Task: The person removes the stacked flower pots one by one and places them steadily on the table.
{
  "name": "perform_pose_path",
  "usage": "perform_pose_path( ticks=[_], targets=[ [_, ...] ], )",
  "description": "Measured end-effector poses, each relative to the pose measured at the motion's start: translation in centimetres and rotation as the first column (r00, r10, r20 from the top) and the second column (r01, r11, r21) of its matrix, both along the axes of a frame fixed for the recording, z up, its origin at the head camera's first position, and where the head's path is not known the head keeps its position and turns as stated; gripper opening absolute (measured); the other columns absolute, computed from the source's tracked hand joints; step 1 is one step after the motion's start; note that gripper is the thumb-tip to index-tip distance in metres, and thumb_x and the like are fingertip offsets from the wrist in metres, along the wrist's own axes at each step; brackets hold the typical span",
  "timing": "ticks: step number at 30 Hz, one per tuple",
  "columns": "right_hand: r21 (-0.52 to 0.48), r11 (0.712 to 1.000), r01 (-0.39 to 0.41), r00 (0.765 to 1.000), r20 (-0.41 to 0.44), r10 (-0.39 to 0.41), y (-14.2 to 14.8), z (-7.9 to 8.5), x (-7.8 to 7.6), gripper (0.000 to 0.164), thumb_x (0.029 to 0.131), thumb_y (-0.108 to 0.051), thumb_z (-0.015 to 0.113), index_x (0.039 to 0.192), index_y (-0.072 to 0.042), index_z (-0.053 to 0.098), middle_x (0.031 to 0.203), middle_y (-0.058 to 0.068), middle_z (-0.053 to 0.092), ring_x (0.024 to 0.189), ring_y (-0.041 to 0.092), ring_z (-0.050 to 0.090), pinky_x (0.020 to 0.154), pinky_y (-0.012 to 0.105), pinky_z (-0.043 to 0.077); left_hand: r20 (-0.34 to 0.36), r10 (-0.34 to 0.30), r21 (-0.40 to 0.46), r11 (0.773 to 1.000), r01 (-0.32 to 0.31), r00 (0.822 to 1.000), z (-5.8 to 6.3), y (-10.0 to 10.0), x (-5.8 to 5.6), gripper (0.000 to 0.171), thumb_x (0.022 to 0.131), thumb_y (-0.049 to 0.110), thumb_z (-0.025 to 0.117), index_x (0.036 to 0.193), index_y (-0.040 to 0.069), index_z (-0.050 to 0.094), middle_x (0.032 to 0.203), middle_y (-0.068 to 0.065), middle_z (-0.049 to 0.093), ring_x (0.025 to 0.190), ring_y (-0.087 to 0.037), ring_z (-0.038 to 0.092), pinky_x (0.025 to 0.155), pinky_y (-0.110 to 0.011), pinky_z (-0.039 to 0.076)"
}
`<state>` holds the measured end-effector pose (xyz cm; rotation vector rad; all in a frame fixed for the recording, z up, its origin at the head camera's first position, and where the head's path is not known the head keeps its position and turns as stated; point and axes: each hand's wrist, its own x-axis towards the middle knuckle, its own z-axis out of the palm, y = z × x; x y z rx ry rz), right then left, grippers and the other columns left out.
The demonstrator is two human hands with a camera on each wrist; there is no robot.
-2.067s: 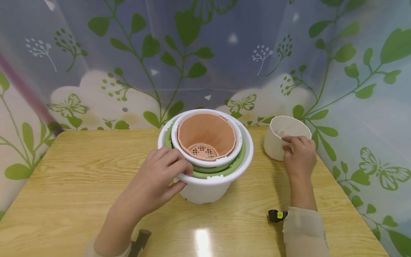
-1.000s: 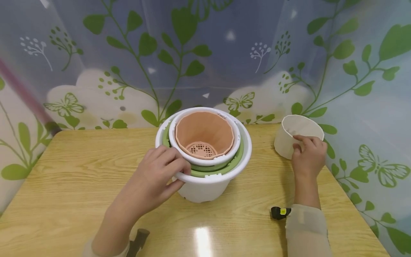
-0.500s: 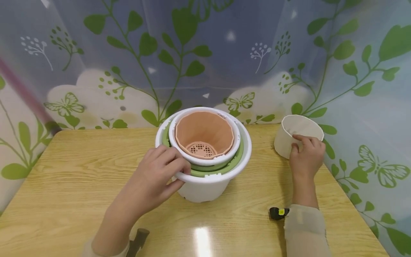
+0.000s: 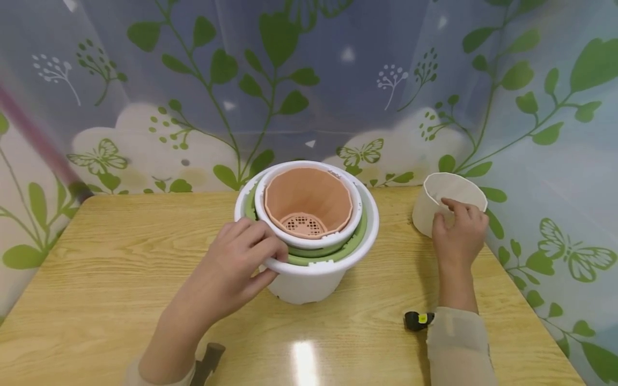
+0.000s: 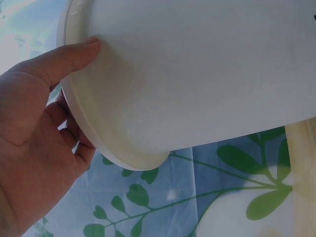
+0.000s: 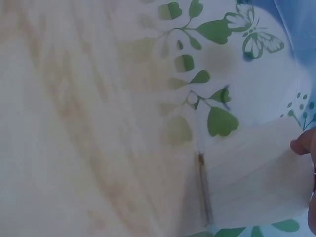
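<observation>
My left hand [image 4: 241, 257] grips the near left rim of a large white plant pot [image 4: 309, 287]; in the left wrist view its thumb [image 5: 81, 54] lies on the outer wall, other fingers over the rim. Nested inside are a green pot [image 4: 354, 244], a smaller white pot [image 4: 358, 214] and a terracotta-coloured pot [image 4: 309, 195] with a perforated bottom. At the table's right back edge stands a small cream pot [image 4: 425, 206], upright. My right hand [image 4: 461, 236] is at its near rim, index fingertip just over the edge, thumb spread away along the outside.
A wooden table [image 4: 120, 268] bears all the pots. A leaf-patterned curtain [image 4: 362, 80] hangs close behind it and along its right side. A small black device with a yellow label [image 4: 417, 320] sits beside the right sleeve, a dark one [image 4: 210, 359] by the left.
My right hand has slid the cream pot to the right, away from the nested pots. Since then its thumb has spread from the index finger, loosening at the rim. The left hand keeps its grip.
</observation>
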<state>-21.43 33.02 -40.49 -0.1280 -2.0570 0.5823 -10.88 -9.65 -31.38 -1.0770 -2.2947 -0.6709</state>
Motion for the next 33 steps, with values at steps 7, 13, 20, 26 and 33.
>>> perform_pose_path(
  ticks=[7,13,20,26,33],
  targets=[
    [-0.032,0.989,-0.144,0.986,-0.094,0.14,-2.2,2.6,0.3,0.032,0.078,-0.008,0.074,0.11,-0.007,0.073,0.102,0.021,0.061,0.1,0.042,0.055,0.09,0.055,0.038,0.012,0.001,-0.01,1.0,-0.001,1.0,0.1,-0.1,0.0,0.021,0.081,0.019,0.081,0.09,0.022,0.062,0.095,0.01,0.057,0.094,-0.017,0.051,0.083,-0.039,0.039],
    [0.013,0.954,-0.299,0.951,-0.078,0.299,-5.8,5.4,1.7,0.03,0.084,-0.017,0.073,0.112,-0.008,0.073,0.107,0.019,0.062,0.106,0.038,0.055,0.091,0.052,0.04,0.01,0.005,-0.015,1.0,-0.005,1.0,0.2,-0.1,0.0,0.022,0.081,0.02,0.082,0.09,0.022,0.062,0.095,0.01,0.057,0.093,-0.017,0.051,0.082,-0.038,0.038],
    [0.188,0.856,-0.482,0.859,-0.089,0.503,-9.5,7.7,3.5,0.035,0.089,-0.028,0.069,0.114,-0.005,0.071,0.108,0.02,0.063,0.103,0.037,0.059,0.09,0.046,0.045,0.002,0.004,-0.013,1.0,-0.004,1.0,0.1,-0.1,0.0,0.022,0.081,0.02,0.082,0.09,0.022,0.062,0.094,0.01,0.057,0.093,-0.017,0.051,0.082,-0.038,0.039],
    [0.271,0.752,-0.601,0.754,-0.121,0.646,-12.2,9.1,5.1,0.039,0.093,-0.037,0.066,0.113,-0.005,0.072,0.107,0.016,0.067,0.1,0.035,0.061,0.091,0.041,0.045,0.006,0.002,-0.009,1.0,-0.002,1.0,0.1,-0.1,0.0,0.021,0.081,0.019,0.081,0.09,0.022,0.062,0.094,0.01,0.057,0.092,-0.017,0.05,0.082,-0.039,0.039],
    [0.365,0.589,-0.721,0.624,-0.027,0.781,-14.7,10.6,7.2,0.041,0.095,-0.042,0.065,0.115,-0.006,0.072,0.112,0.014,0.068,0.102,0.034,0.059,0.093,0.04,0.043,0.004,-0.001,-0.004,1.0,0.001,1.0,0.1,-0.1,0.0,0.021,0.082,0.019,0.081,0.09,0.022,0.063,0.093,0.009,0.057,0.092,-0.017,0.051,0.082,-0.039,0.039]
  ],
)
